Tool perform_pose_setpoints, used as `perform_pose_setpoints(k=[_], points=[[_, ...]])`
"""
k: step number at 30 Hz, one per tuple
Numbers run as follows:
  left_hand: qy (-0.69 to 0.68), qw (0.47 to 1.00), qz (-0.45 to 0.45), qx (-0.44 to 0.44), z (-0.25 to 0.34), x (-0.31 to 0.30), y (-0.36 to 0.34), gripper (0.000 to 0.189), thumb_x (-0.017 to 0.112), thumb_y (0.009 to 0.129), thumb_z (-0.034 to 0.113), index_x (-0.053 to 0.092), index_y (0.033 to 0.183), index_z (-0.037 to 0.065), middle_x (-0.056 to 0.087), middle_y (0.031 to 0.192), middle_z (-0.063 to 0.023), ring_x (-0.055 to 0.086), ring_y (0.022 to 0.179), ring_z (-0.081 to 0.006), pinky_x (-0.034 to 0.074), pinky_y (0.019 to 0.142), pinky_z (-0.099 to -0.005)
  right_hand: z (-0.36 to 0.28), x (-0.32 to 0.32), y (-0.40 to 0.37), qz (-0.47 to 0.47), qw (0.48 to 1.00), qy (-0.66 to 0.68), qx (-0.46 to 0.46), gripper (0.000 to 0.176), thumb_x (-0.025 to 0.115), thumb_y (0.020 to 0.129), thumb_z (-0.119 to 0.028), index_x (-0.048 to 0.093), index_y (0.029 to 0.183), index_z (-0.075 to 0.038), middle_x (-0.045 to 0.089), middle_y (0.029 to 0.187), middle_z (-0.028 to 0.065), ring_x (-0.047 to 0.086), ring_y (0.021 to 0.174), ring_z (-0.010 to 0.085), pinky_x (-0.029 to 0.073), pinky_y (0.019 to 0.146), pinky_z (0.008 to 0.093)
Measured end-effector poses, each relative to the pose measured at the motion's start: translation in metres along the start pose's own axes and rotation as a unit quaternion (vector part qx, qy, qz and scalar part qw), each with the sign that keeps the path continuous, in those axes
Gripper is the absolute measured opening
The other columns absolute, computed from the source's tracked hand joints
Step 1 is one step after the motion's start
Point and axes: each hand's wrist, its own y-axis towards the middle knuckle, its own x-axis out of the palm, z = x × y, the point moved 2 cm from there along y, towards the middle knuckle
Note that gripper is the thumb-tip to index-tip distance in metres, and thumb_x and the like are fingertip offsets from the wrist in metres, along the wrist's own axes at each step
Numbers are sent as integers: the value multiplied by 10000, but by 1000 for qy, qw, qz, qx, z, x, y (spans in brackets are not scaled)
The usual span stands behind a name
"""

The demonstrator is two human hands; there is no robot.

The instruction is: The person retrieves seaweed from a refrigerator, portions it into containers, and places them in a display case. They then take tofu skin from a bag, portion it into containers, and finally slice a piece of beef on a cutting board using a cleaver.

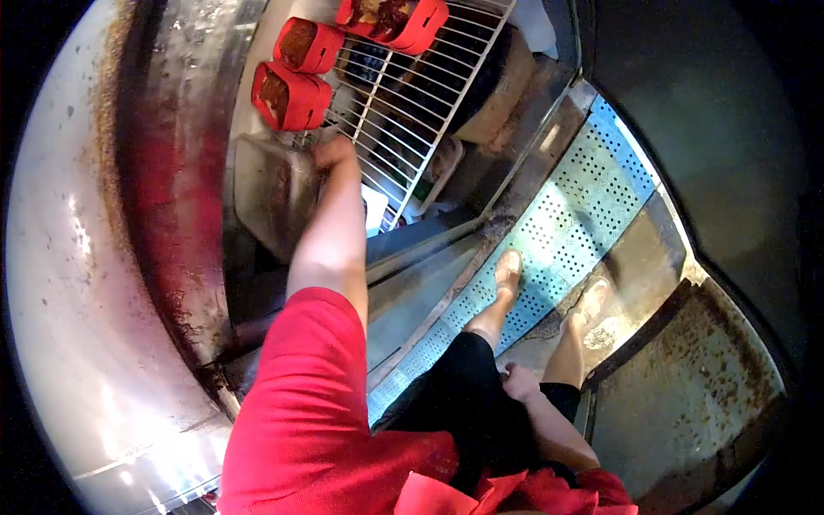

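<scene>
With the left hand (336,153) at the rim of the tub (273,190), near the red trays (311,105), support the tub level. Left grip is hidden; the right hand (520,383) hangs low, closure unclear.

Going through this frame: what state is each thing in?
Three red containers: open-topped, brown contents visible.
Wire shelf: partly loaded.
Rectangular container: at the left hand, contents unclear.
Perforated floor mat: lying flat, stepped on.
Left hand: reaching out, grip unclear.
Right hand: beside the black shorts, grip unclear.
</scene>
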Motion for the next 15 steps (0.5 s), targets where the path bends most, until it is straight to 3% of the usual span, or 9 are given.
perform_pose_setpoints(k=[2,3,5,7,10,11,13,14,15], points=[[-178,969,140,-94,0,-8,-50,401,631,712,185,553,1069,21,543,1110,-157,541,996,-316,447,849,-432,5,5,7,25,1000,11,-8,295,542,822,-254,616,1028,-56,640,971,216,608,935,372,479,844,444],[-180,970,135,-94,-6,-18,-72,401,631,712,185,553,1069,21,543,1110,-157,541,996,-316,447,849,-432,5,3,4,25,1000,10,-4,295,542,822,-254,616,1028,-56,640,971,216,608,935,372,479,844,444],[-229,962,145,23,-13,-36,-107,453,638,685,117,515,1110,22,505,1165,-168,516,1037,-337,430,873,-427,-1,-7,-3,41,999,20,5,296,542,817,-247,613,1032,-57,640,952,220,607,912,381,484,821,453],[-153,975,160,-7,-16,-42,-121,433,588,752,132,479,1157,24,497,1174,-165,522,1030,-330,431,882,-438,6,-4,-1,71,997,31,-13,280,547,812,-243,623,1004,-54,640,928,223,609,891,386,486,807,457],[-120,971,67,-196,-23,63,-60,369,435,873,109,451,1235,38,524,1196,-189,532,1081,-330,427,922,-428,13,1,-1,119,991,45,-33,245,551,805,-235,642,937,-50,639,878,229,613,851,393,488,782,464],[-124,971,68,-193,-24,51,-62,369,435,873,109,451,1235,38,524,1196,-189,532,1081,-330,427,922,-428,15,-1,-2,136,989,47,-37,230,552,803,-231,652,899,-48,638,852,230,615,833,394,488,771,467],[-69,983,-164,44,-30,13,-84,369,443,883,122,454,1245,51,560,1179,-217,533,1126,-329,415,954,-415,19,0,-4,147,986,63,-36,221,554,800,-223,655,880,-44,638,842,232,616,824,395,490,765,466],[-63,994,-78,39,-29,-12,-107,345,484,872,152,490,1203,56,609,1111,-211,584,1076,-312,461,910,-419,20,0,-3,155,984,77,-35,214,555,798,-215,657,862,-39,637,832,234,618,815,396,491,759,466],[-64,994,-77,43,-27,-27,-114,345,484,872,152,490,1203,56,609,1111,-211,584,1076,-312,461,910,-419,20,-1,-4,158,984,80,-34,214,555,798,-215,657,862,-39,637,832,234,618,815,396,491,759,466]])
